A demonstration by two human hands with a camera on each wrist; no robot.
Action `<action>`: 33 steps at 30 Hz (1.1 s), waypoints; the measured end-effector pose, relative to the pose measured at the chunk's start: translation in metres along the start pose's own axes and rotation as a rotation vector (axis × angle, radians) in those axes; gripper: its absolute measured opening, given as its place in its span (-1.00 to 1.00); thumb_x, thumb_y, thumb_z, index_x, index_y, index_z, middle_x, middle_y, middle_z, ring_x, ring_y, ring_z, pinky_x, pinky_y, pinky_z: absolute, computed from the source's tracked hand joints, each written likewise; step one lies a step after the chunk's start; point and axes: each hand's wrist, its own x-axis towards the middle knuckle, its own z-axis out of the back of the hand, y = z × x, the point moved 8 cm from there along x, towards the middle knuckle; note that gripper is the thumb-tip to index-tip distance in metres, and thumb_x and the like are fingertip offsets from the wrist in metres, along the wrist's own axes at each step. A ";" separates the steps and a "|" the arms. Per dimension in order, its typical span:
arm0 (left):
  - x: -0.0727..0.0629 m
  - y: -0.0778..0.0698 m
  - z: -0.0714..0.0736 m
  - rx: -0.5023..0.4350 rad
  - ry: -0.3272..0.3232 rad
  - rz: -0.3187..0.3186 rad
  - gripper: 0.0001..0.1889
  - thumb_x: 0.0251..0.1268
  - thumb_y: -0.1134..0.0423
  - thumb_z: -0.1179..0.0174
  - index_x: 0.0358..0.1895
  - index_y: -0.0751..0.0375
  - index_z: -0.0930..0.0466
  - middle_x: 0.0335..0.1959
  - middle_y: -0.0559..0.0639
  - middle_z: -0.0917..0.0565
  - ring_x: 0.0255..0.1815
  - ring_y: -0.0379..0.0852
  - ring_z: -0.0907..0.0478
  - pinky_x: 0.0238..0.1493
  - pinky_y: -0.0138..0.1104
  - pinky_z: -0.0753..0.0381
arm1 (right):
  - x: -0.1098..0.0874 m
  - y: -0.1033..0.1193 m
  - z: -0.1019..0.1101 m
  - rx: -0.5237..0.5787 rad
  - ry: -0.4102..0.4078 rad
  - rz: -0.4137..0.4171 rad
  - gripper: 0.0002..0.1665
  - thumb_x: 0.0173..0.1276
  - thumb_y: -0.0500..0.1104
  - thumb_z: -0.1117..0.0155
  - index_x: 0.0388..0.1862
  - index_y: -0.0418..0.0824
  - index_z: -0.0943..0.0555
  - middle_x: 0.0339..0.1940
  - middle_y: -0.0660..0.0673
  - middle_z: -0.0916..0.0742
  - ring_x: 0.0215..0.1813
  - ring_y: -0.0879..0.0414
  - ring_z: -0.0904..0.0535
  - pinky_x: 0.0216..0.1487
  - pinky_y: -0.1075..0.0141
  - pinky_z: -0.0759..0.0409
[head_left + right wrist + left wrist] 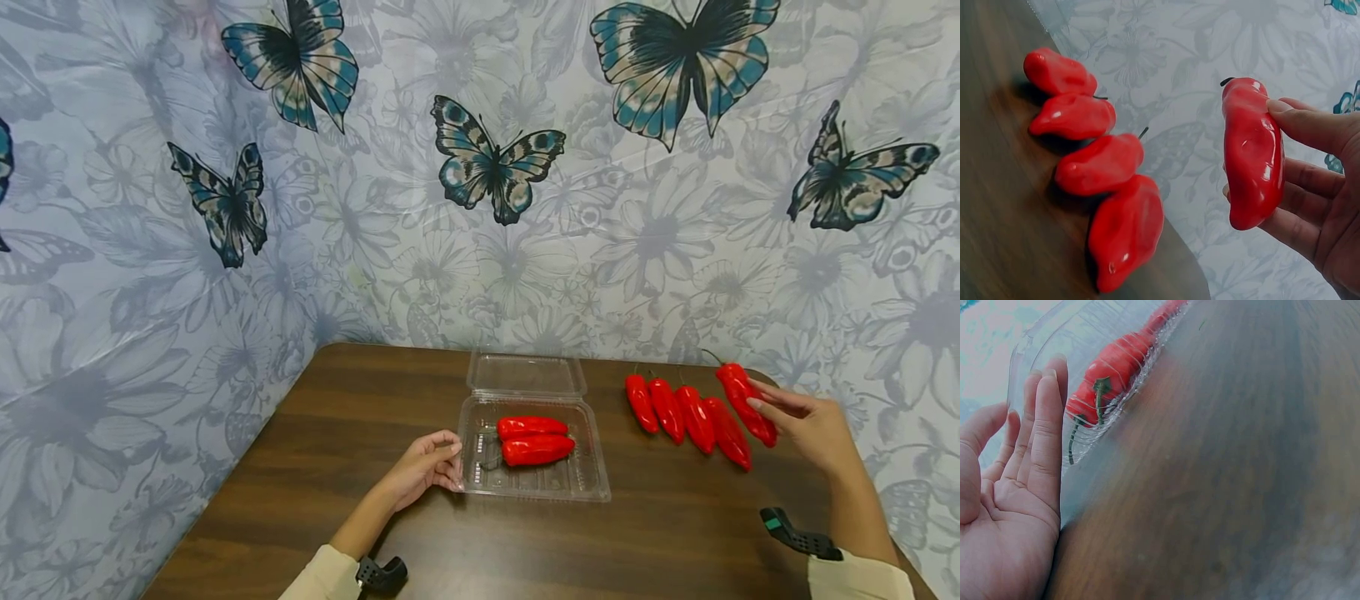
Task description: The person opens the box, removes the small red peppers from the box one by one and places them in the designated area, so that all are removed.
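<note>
A clear plastic clamshell container (592, 483) lies on the table with its lid folded back. Two red peppers (537, 451) lie side by side in its base, their green stems (1101, 400) toward my left hand. My left hand (426, 468) holds the container's left rim between thumb and fingers, with the other fingers stretched along its side. My right hand (1316, 169) grips another red pepper (1252, 156) between thumb and fingers, raised off the table. Beside it, several red peppers (1104, 165) lie in a slanting row on the table's right side.
The brown wooden table (360, 400) ends at the back against a pale cloth (405, 275) printed with flowers and butterflies. The container's open lid (527, 375) extends toward the table's back edge. A black strap (799, 533) is on the right wrist.
</note>
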 end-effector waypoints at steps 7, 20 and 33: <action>-0.001 0.000 0.001 -0.002 0.007 -0.002 -0.82 0.64 0.30 0.04 0.04 0.38 -0.41 -0.45 -0.02 -0.67 -0.48 -0.16 -0.68 -0.35 -0.26 -0.77 | -0.002 -0.018 0.001 0.031 0.003 -0.074 -0.44 0.40 0.02 -0.40 0.29 -0.19 -0.59 -0.29 0.52 -0.68 -0.41 0.29 -0.66 -0.46 0.35 -0.70; -0.003 -0.001 0.000 -0.008 -0.008 0.012 -0.80 0.64 0.29 0.03 0.05 0.40 -0.39 -0.46 -0.03 -0.68 -0.49 -0.16 -0.69 -0.37 -0.30 -0.76 | -0.002 -0.042 -0.001 0.124 0.001 -0.120 -0.53 0.38 -0.05 -0.43 0.22 -0.15 -0.66 -0.28 0.53 -0.69 -0.38 0.36 -0.67 -0.47 0.34 -0.71; 0.000 0.000 0.000 -0.007 0.008 0.001 -0.85 0.64 0.31 0.04 0.03 0.35 -0.41 -0.45 -0.03 -0.68 -0.48 -0.16 -0.69 -0.36 -0.29 -0.76 | -0.006 -0.064 0.000 0.008 -0.010 -0.191 -0.47 0.39 0.13 -0.38 0.23 -0.10 -0.66 -0.31 0.54 -0.65 -0.36 0.34 -0.55 -0.46 0.40 -0.59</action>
